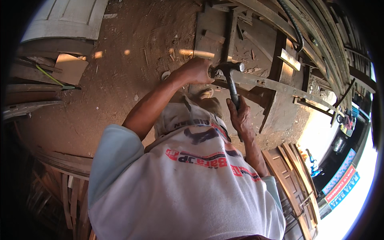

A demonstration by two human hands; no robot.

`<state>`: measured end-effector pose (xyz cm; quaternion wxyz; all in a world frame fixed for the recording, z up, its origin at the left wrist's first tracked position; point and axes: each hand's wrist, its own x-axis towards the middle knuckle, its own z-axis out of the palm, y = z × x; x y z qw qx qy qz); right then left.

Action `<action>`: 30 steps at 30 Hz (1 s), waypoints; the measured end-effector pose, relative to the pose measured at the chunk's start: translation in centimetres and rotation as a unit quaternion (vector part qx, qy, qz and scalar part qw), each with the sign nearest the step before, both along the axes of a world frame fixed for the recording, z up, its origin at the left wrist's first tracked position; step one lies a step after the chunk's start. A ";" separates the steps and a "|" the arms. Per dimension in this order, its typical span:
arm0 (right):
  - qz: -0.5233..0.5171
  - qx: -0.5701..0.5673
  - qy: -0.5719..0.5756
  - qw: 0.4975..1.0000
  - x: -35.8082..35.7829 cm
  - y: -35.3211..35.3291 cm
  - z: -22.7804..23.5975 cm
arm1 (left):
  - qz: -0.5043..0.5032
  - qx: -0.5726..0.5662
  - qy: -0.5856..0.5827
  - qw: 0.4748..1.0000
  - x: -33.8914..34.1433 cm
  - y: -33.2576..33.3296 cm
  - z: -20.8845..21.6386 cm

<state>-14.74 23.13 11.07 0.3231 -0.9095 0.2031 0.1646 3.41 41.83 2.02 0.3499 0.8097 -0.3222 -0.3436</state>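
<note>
My right hand (pixel 241 116) is wrapped round the dark grip of a claw hammer (pixel 231 82). The hammer stands with its metal head up, its round face pointing right and its other end close to my left hand (pixel 198 71). That left hand is closed in a fist; a small dark end shows at its right side, too little to name what it holds. Just beyond the hammer, a long wooden beam (pixel 280 87) runs to the right from near my left fist.
Stacked planks (pixel 320 44) fill the far right. A pale panelled door (pixel 66 18) lies at the far left, near a brown board piece (pixel 69 69) and a green strip (pixel 50 76). Panelled wooden doors (pixel 286 176) lean at lower right. Wood scraps litter the dirt floor (pixel 120 84).
</note>
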 end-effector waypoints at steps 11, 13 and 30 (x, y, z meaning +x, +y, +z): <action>0.045 -0.087 0.043 0.994 1.7 -0.3 3.1 | -0.021 -0.102 0.064 0.992 0.3 1.2 -2.1; 0.084 -0.089 0.050 0.991 0.6 -1.6 1.0 | -0.022 -0.100 0.062 0.993 0.4 0.8 -2.5; 0.084 -0.085 -0.027 0.993 1.5 -0.3 0.2 | 0.001 -0.084 0.048 0.995 0.0 0.5 -3.0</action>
